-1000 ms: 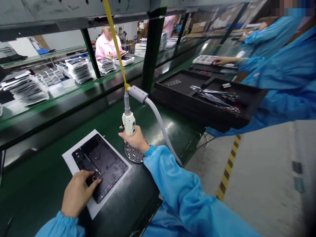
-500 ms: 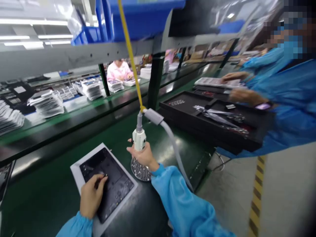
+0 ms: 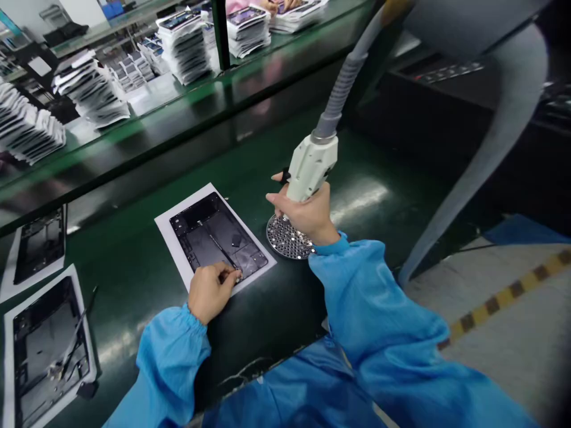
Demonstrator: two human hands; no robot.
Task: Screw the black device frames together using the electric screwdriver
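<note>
1. Fastening step in hand, I judge: the right hand (image 3: 307, 215) has its grip clenched around the white electric screwdriver (image 3: 311, 166), tip down over the round screw tray (image 3: 285, 238) at centre frame.
2. The left hand (image 3: 209, 291) pinches at the near edge of the dark tablet chassis (image 3: 217, 239), fingertips closed on a small part too small to make out.
3. Next move calls for carrying the driver left from tray to chassis, kept vertical over a screw hole.
4. The chassis lies flat on white paper on the tabletop (image 3: 134, 267), left of centre, its long axis running from upper left to lower right.
5. The driver's long axis stands near upright, leaning right, hose (image 3: 341, 89) climbing to the upper right.
</note>
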